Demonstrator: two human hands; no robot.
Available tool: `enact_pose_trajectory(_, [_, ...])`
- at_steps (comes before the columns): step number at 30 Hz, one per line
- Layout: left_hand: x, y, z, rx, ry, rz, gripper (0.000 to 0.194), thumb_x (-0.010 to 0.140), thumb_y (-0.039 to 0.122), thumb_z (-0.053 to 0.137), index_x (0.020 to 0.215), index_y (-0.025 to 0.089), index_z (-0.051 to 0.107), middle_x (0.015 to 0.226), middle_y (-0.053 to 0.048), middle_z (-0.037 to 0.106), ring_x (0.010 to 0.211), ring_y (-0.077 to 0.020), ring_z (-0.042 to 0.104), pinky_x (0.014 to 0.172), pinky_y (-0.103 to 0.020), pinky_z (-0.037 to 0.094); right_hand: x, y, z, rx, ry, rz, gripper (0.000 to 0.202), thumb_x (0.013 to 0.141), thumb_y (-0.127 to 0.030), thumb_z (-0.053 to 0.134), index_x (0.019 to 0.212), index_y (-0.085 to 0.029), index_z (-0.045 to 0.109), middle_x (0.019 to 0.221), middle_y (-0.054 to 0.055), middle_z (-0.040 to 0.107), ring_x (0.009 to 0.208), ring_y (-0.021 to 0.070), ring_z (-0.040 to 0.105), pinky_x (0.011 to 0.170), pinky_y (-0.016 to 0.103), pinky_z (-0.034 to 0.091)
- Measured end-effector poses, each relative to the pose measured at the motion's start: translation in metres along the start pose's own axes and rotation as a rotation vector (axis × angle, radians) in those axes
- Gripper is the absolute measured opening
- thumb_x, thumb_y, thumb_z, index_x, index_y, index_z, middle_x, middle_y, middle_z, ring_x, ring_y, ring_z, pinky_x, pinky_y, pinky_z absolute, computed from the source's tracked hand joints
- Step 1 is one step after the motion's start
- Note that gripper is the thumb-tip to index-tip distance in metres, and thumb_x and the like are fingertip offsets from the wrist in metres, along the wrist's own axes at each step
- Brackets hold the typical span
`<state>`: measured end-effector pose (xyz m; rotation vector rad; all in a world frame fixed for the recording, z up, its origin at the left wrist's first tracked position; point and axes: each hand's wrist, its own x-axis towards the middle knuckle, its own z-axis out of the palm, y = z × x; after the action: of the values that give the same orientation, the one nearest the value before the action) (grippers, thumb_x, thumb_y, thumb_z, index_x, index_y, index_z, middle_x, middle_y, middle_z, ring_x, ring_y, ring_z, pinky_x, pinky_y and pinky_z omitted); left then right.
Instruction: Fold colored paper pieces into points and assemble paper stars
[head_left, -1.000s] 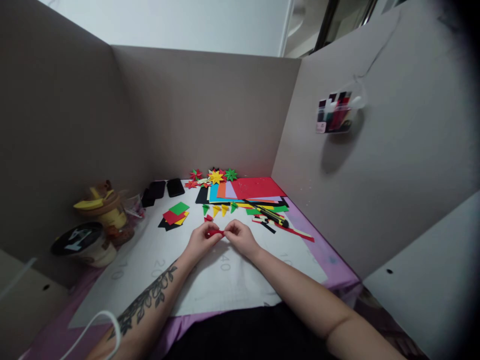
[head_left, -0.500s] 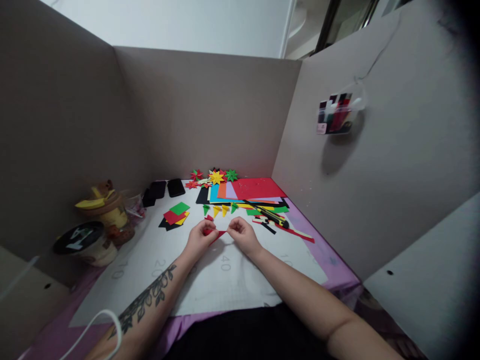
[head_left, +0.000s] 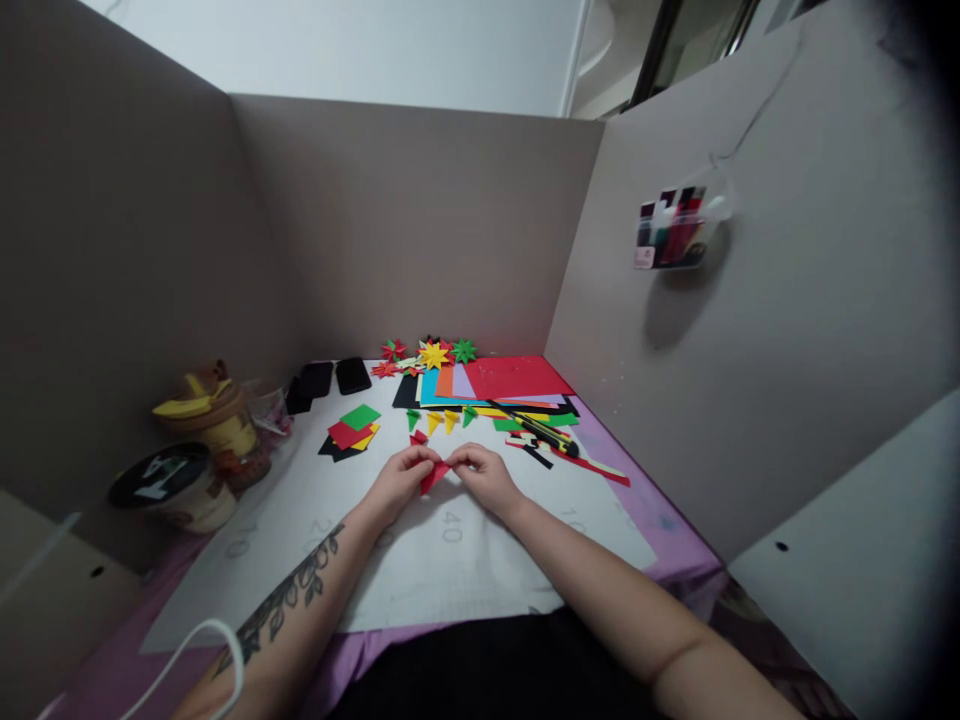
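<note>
Between my hands is a small piece of folded red paper [head_left: 433, 478], part of it hidden by my fingers. My left hand [head_left: 403, 480] pinches its left side, and my right hand [head_left: 484, 474] pinches its right corner. Just beyond my left fingers lies another red folded piece [head_left: 418, 438]. Behind it stands a row of small folded paper pieces, green [head_left: 413, 420] and yellow [head_left: 435, 424] ones. To the left is a loose pile of paper squares, with a green square [head_left: 361, 416] on top of red, yellow and black ones.
Finished paper stars [head_left: 433, 355] sit at the back beside stacked coloured sheets [head_left: 517, 378]. A utility knife [head_left: 547, 434] lies among paper strips [head_left: 600, 470] on the right. Tubs [head_left: 169, 485] stand at left, dark phone-like objects [head_left: 352, 375] behind. A plastic cup [head_left: 679, 230] hangs on the right wall.
The red paper has turned in my fingers, and its pointed flap now hangs down toward me. Both hands stay nearly in place, still pinching it.
</note>
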<state>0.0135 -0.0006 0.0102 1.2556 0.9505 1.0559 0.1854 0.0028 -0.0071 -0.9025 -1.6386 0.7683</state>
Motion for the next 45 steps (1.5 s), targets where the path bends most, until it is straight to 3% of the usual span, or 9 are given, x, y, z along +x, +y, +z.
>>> enact_pose_trajectory(6, [-0.0032, 0.0047, -0.0009, -0.088, -0.044, -0.09, 0.03, 0.071, 0.041, 0.064, 0.084, 0.014, 0.067, 0.075, -0.003, 0.063, 0.063, -0.0119, 0.054, 0.056, -0.021, 0.04, 0.0002, -0.0009, 0.0001, 0.07, 0.028, 0.103, 0.013, 0.072, -0.017, 0.056, 0.076, -0.018, 0.067, 0.078, 0.003, 0.066, 0.076, 0.0158, 0.061, 0.073, 0.028, 0.048])
enact_pose_trajectory(11, [-0.0022, 0.0065, -0.0002, -0.266, -0.099, -0.134, 0.028, 0.07, 0.036, 0.067, 0.083, 0.012, 0.068, 0.08, -0.007, 0.065, 0.07, -0.0127, 0.056, 0.062, -0.022, 0.043, 0.0004, 0.0, 0.0002, 0.122, 0.014, 0.132, 0.014, 0.071, -0.017, 0.054, 0.077, -0.019, 0.067, 0.078, 0.002, 0.066, 0.077, 0.0162, 0.061, 0.076, 0.031, 0.048])
enact_pose_trajectory(23, [-0.0027, 0.0087, -0.0026, -0.348, -0.124, -0.192, 0.023, 0.073, 0.03, 0.067, 0.083, 0.01, 0.07, 0.08, -0.007, 0.065, 0.073, -0.0117, 0.058, 0.066, -0.02, 0.047, -0.0003, -0.0027, 0.0014, 0.143, 0.011, 0.126, 0.01, 0.071, -0.019, 0.059, 0.078, -0.018, 0.066, 0.078, 0.003, 0.065, 0.074, 0.016, 0.06, 0.073, 0.03, 0.047])
enact_pose_trajectory(37, [-0.0046, 0.0095, -0.0014, -0.308, -0.169, -0.187, 0.029, 0.071, 0.034, 0.069, 0.085, 0.009, 0.068, 0.079, -0.008, 0.064, 0.069, -0.0121, 0.056, 0.063, -0.022, 0.045, -0.002, -0.0024, -0.0002, 0.127, -0.015, 0.11, 0.01, 0.075, -0.026, 0.06, 0.08, -0.019, 0.065, 0.078, 0.002, 0.065, 0.073, 0.0157, 0.058, 0.071, 0.028, 0.046])
enact_pose_trajectory(45, [-0.0044, 0.006, 0.0007, -0.091, -0.133, -0.138, 0.045, 0.056, 0.025, 0.078, 0.095, 0.013, 0.061, 0.067, 0.0, 0.06, 0.051, -0.0073, 0.05, 0.05, -0.019, 0.037, 0.0001, -0.0039, 0.0009, 0.22, -0.018, 0.176, 0.008, 0.072, -0.025, 0.06, 0.076, -0.018, 0.062, 0.071, 0.0, 0.062, 0.066, 0.0137, 0.055, 0.066, 0.026, 0.044])
